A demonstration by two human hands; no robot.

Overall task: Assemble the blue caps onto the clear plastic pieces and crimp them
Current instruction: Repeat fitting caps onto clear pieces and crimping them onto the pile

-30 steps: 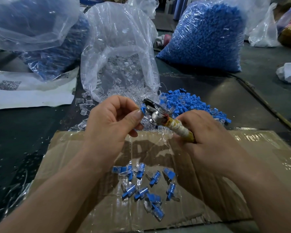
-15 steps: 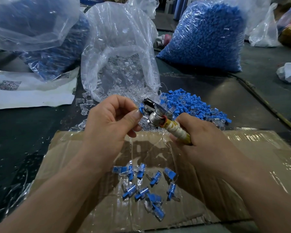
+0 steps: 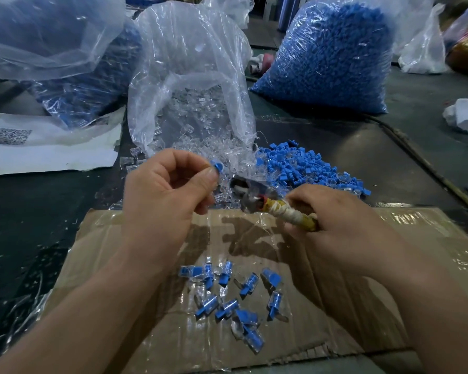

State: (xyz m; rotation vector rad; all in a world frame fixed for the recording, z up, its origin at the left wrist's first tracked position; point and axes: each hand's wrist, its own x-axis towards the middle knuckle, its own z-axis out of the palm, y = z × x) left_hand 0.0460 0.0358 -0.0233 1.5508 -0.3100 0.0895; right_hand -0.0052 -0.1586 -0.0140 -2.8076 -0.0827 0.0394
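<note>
Lifted clear: the capped piece [image 3: 217, 167] sat at the nose of the pliers [image 3: 257, 201] a moment ago and is now out of it.
My left hand [image 3: 162, 195] pinches it between thumb and forefinger, up and to the left of the tool's tip and just apart from it. My right hand [image 3: 343, 222] is clenched round the tape-wrapped handle, with the tool's long axis running from that fist up-left toward the piece. Which way the piece itself points I cannot tell; my fingertips hide most of it. I judge the crimp done, so the drop goes down and toward me onto the cardboard [image 3: 389, 265], where the finished pieces [image 3: 229, 300] lie between my forearms — the left hand is nearer.
</note>
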